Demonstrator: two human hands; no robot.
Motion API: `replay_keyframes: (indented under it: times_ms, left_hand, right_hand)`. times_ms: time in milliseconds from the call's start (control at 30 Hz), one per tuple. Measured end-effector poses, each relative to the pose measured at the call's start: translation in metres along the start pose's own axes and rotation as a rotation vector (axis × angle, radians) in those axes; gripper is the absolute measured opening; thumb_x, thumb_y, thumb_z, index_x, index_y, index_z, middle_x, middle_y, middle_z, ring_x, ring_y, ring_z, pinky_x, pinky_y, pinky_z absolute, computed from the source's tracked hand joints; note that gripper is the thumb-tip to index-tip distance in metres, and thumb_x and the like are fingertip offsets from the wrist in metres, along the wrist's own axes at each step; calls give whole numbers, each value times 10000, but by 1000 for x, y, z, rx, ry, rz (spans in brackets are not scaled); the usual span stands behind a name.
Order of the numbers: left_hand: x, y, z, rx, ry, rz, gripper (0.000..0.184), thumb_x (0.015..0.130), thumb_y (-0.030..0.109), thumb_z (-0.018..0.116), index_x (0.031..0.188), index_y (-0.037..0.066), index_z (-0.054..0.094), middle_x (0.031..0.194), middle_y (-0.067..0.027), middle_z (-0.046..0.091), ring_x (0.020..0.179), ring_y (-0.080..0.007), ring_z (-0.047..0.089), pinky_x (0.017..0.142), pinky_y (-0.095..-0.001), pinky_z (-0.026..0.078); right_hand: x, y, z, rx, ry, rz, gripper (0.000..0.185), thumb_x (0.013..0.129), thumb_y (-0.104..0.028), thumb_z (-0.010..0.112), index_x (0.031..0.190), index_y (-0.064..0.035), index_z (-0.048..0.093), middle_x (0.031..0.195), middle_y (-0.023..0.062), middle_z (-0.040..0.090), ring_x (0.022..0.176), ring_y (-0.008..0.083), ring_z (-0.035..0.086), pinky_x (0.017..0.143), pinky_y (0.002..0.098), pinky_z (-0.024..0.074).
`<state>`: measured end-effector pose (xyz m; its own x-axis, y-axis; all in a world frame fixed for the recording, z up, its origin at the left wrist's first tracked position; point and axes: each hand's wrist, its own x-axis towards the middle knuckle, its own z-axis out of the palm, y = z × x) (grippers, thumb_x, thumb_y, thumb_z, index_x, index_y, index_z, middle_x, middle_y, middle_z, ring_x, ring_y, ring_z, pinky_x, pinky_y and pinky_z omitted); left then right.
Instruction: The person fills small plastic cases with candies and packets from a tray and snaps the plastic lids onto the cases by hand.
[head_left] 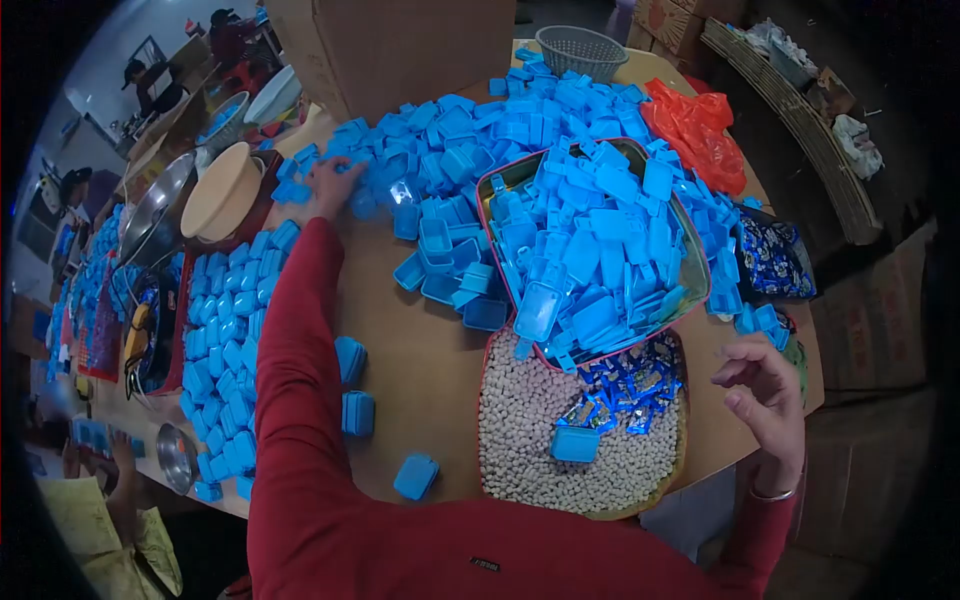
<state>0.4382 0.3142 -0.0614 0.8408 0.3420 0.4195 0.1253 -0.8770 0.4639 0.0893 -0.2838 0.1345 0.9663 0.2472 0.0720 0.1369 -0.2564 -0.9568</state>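
Observation:
My left hand (333, 185) reaches to the far left of the table, at the edge of a heap of blue plastic boxes (450, 140); its fingers are bent, and what they hold, if anything, is hidden. At the right, my right hand (765, 395) hovers beside a tray of pale pellets (520, 430), fingers curled apart with nothing between them. On the pellets lie small blue packets (650, 385) and one blue box (576, 445). Above that tray, a larger container (694, 270) is heaped with flat blue pieces (600, 230). Several closed blue boxes (415, 476) stand near my left arm.
Rows of closed blue boxes (225, 350) fill the left side. Beyond are a beige basin (218, 190), a cardboard box (400, 50), a grey basket (583, 50) and a red bag (695, 135). A metal bowl (177, 458) sits lower left. Other people work further left.

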Motion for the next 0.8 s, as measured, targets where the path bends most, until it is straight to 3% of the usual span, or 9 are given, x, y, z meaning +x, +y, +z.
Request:
replay_keyframes:
  times_ms: [133,267,367,467,533,567,600,700,800]
  left_hand:
    - [-25,38,0,-294,-108,240,447,749,395,789,1067,104,673,1144,-129,596,1069,-243,550,940,-360,424]
    - [-66,96,-37,-600,-669,110,638,872,392,676,1369,54,464,1293,-108,527,1178,-212,496,1003,-338,394]
    - [-76,120,-79,-542,-688,133,587,903,413,619,1365,77,482,1354,-101,502,1183,-231,498,981,-338,411]
    - [-75,108,-105,-433,-597,185,527,901,398,610,1287,45,549,1226,-141,607,1070,-230,585,875,-351,474]
    - [-64,60,-102,93,-490,328,471,879,386,618,1154,5,612,1021,-186,678,887,-233,647,748,-383,502]
    - [-87,79,-119,316,-621,222,427,844,359,648,1052,-14,633,891,-214,682,768,-257,658,693,-412,497]
    - [-120,95,-130,365,-616,250,390,819,312,680,1040,-6,638,938,-203,676,810,-249,647,716,-400,493]
    - [-131,-17,-69,291,-502,511,318,833,190,660,1080,-8,629,942,-153,662,840,-196,624,742,-363,489]
    - [-134,-48,-61,6,-454,434,281,853,103,611,1109,-10,618,967,-95,655,860,-162,608,750,-318,487]
  right_hand:
    - [-14,31,19,158,-21,162,351,818,-56,707,1145,9,597,1046,60,599,916,133,609,818,282,496]
    - [-18,48,61,-264,-287,-41,256,817,-43,684,1063,-5,625,965,125,601,864,264,632,755,347,493]
    - [-33,46,91,-443,-410,-61,248,797,-67,709,1022,-26,611,971,127,569,882,328,613,735,400,497]
    - [-44,64,105,-550,-360,-110,259,789,-84,720,1024,-53,616,980,111,580,902,316,623,725,380,512]
    - [-46,80,100,-540,-318,-147,197,792,-51,685,962,-44,584,911,130,548,853,341,599,691,414,492]
    - [-49,84,95,-540,-289,-138,178,795,-39,672,946,-41,578,897,137,541,836,346,592,680,424,483]
    - [-51,85,92,-515,-242,-153,156,796,-33,662,923,-35,571,879,142,537,822,351,587,674,429,476]
    - [-56,78,78,-653,-183,-125,99,822,-40,614,907,-23,565,857,148,539,822,354,580,678,446,475]
    - [-71,74,69,-846,-271,-18,152,821,-102,622,927,-2,580,884,165,579,825,360,605,698,460,496]
